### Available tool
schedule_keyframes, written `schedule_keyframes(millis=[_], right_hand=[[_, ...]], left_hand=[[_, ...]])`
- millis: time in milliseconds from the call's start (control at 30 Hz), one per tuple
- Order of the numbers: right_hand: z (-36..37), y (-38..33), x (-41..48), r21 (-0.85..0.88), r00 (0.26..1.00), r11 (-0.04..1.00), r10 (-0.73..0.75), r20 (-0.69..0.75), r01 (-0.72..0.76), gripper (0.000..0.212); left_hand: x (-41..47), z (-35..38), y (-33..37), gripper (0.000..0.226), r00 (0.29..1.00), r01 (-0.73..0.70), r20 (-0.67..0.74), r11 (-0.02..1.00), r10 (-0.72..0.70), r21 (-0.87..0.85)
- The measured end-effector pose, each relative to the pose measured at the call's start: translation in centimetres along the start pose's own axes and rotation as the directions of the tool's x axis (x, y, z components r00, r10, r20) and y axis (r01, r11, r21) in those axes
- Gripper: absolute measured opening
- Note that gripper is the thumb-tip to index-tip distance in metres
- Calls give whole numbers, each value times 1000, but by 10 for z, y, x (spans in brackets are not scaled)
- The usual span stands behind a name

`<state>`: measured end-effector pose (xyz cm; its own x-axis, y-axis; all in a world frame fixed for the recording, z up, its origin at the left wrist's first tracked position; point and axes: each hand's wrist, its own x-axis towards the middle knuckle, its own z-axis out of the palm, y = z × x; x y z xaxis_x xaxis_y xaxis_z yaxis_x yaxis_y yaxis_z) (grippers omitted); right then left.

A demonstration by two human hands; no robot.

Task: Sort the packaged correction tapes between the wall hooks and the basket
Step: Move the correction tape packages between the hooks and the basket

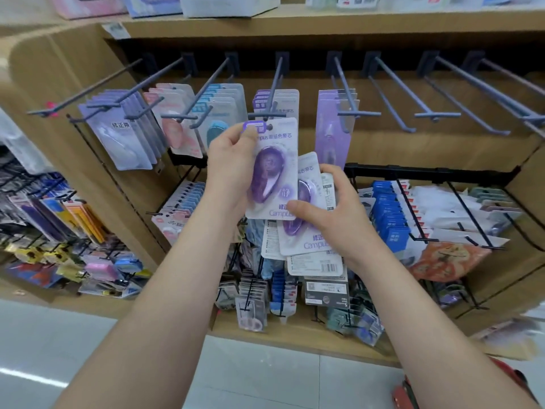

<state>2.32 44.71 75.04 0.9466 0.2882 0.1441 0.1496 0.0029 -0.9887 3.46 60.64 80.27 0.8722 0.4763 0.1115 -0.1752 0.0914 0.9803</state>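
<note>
1. The left hand (pixel 233 169) pinches a purple tape pack (pixel 274 172) — the thumb sits on the front of its top corner and the other fingers are behind it.
2. The top of that pack is just under the tip of a grey hook (pixel 273 90), right above the left thumb. I cannot tell if the pack's hole is on the hook.
3. More purple packs (pixel 284 97) hang on the same hook, behind the left fingers.
4. The right hand (pixel 336 214) grips a bunch of packs (pixel 309 240) — its fingers curl round the right edge and its thumb presses on the front.
5. The right thumb also touches the bottom corner of the pack in the left hand.
6. To the left of the left fingers hang blue packs (pixel 227 101), pink packs (pixel 177 128) and pale purple packs (pixel 124 137).
7. Above the right fingers hangs a tall purple pack (pixel 330 134). Further right a row of grey hooks (pixel 436 115) sticks out.
8. Below both hands is a wire rack (pixel 427 172) with many small packs.
</note>
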Motion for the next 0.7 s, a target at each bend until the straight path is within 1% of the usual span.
schedule_keyframes(millis=[100,167,200,233,300,367,433,533,667,700], right_hand=[[1,-2,5,79,999,996,29,-27,-26,47],[2,-2,8,101,999,994,36,-36,-32,48],[3,-3,9,107,998,994,40,-42,-35,49],[4,-3,10,112,998,993,42,-52,-36,50],[4,-2,12,124,995,992,46,-92,-34,48],[2,1,12,109,990,994,46,-132,-32,43],[-4,5,7,83,986,996,54,-159,-41,44],[-13,9,-2,99,982,994,55,-182,-38,43],[-19,7,-8,120,986,992,59,-154,-40,44],[-19,6,-9,130,989,991,61,-135,-43,44]], left_hand=[[-16,-15,-8,34,995,-95,19,987,94,133],[-34,-25,-16,42,986,-156,99,959,136,238],[-41,-28,-19,47,983,-161,136,942,125,295],[-42,-30,-24,52,984,-151,143,925,106,348],[-36,-28,-29,59,990,-122,117,908,81,400],[-21,-22,-34,60,993,-109,82,907,82,407],[-2,-15,-37,60,994,-107,56,897,92,429],[23,-1,-44,58,990,-137,41,848,135,511],[37,9,-49,56,991,-131,56,827,120,546],[35,8,-49,53,991,-133,71,803,113,581]])
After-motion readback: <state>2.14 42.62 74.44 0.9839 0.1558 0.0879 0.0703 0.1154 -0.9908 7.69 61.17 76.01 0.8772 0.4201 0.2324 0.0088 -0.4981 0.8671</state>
